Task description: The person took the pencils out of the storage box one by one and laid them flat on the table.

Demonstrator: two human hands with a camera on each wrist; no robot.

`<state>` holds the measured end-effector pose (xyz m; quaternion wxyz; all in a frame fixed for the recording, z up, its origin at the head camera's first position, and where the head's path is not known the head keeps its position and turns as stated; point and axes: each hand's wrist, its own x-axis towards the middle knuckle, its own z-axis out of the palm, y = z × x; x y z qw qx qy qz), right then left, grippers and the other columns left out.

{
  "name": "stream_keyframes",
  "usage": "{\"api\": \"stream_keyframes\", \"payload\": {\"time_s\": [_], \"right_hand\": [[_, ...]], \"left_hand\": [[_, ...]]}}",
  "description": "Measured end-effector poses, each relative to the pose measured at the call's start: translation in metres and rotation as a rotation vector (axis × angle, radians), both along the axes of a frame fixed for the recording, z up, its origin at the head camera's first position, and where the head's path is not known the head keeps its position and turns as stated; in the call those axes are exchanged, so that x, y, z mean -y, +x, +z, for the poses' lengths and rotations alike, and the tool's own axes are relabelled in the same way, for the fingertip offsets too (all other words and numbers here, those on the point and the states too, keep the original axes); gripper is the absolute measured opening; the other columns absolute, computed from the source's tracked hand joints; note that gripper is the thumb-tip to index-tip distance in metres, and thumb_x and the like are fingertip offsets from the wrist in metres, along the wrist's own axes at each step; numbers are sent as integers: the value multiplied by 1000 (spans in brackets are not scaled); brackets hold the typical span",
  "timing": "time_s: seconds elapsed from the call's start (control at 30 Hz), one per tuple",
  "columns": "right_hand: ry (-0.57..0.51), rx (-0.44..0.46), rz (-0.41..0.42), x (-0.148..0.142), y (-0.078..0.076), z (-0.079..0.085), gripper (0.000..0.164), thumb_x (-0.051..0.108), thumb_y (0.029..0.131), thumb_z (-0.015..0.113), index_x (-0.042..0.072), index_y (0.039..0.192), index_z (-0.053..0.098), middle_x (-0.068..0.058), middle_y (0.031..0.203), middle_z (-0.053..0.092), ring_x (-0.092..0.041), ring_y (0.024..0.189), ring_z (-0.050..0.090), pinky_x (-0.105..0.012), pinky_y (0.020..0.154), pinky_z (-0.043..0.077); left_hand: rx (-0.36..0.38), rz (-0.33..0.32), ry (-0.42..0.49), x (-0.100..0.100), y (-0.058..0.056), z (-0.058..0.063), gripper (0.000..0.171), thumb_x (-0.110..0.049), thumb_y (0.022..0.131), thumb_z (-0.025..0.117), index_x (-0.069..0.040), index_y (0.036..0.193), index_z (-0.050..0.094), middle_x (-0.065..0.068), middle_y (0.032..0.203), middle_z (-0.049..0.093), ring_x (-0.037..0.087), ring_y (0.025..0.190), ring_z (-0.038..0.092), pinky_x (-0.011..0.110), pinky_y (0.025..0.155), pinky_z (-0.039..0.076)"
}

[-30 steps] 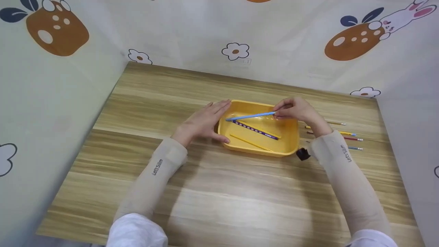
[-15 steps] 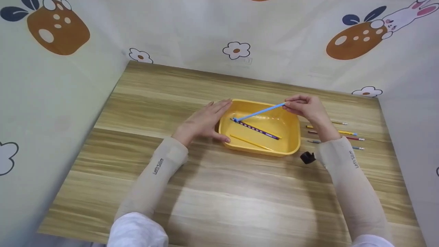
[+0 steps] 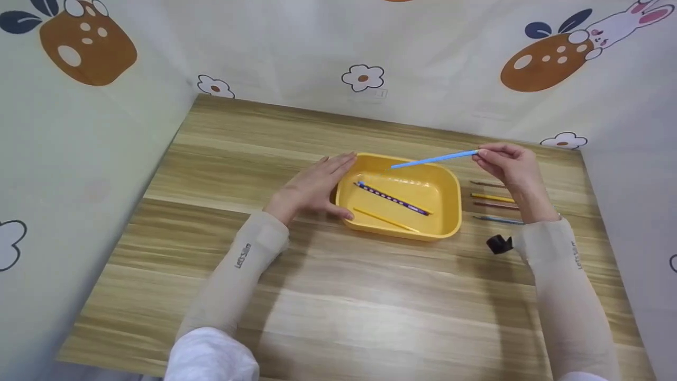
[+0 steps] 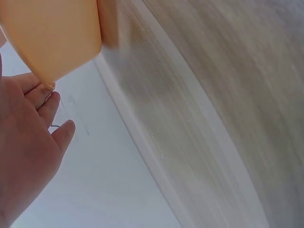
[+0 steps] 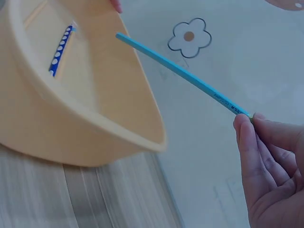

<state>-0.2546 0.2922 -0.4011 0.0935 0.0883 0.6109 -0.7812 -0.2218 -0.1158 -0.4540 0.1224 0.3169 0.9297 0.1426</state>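
**Blue pencil held up by its end, over the far side of the yellow basin**

Your right hand (image 3: 510, 164) pinches one end of a light blue pencil (image 3: 433, 160) between thumb and fingertips. From your grip, to the right of the yellow plastic basin (image 3: 418, 187), the shaft slants left, so that its free end shows over the basin's far wall. It is well apart from the pencils inside; you cannot tell from these views whether the tip touches that wall.

Your left hand (image 3: 317, 188) is spread against the basin's left end, its straight fingers touching the far corner and its thumb at the near rim.

On the basin floor, a dark blue pencil with white spots (image 3: 391, 199) lies alongside a yellow pencil (image 3: 419, 207), both aslant. Nearer to you, a second yellow pencil (image 3: 386, 219) lies by the front wall.

Right of the basin, a brown pencil (image 3: 487, 184), a thicker yellow pencil (image 3: 492, 198), a red pencil (image 3: 496, 205) and a grey-blue pencil (image 3: 498, 219) lie in a column on the wood-grain table (image 3: 317, 317), each partly hidden by your right hand or wrist. A black fitting (image 3: 499, 244) juts from your right sleeve (image 3: 563, 280).
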Motion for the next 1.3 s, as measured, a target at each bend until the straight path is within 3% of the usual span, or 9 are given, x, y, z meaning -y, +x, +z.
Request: {"api": "stream_keyframes", "payload": {"time_s": [0.3,0.77,1.1,1.3], "right_hand": [[-60,14,-90,-32,6,4,11,0,85,74,0,95,77,-8,87,76,-17,81,77,-23,79,61],[-164,18,-214,-81,18,-3,12,-9,85,70,-4,93,77,-11,84,76,-21,78,77,-25,76,62],[-168,85,-271,-110,17,-18,11,-8,85,70,0,89,77,-10,82,76,-19,77,77,-23,75,62],[-63,166,-301,-122,14,-22,13,0,81,77,5,93,77,-4,84,76,-14,79,77,-20,77,61]], "left_hand": [[15,0,0,2,-1,-1,129,-82,71,64,-15,162,2,0,170,-1,17,158,4,38,130,5],[-11,-9,-1,0,-2,-2,129,-79,71,67,-13,162,4,2,170,3,18,158,7,39,130,6],[-6,-3,-6,1,-2,0,128,-80,71,65,-14,162,4,2,170,3,17,158,6,40,130,7],[-4,2,3,0,-1,-1,129,-82,70,64,-15,162,2,1,170,1,18,158,5,41,130,7]]}}
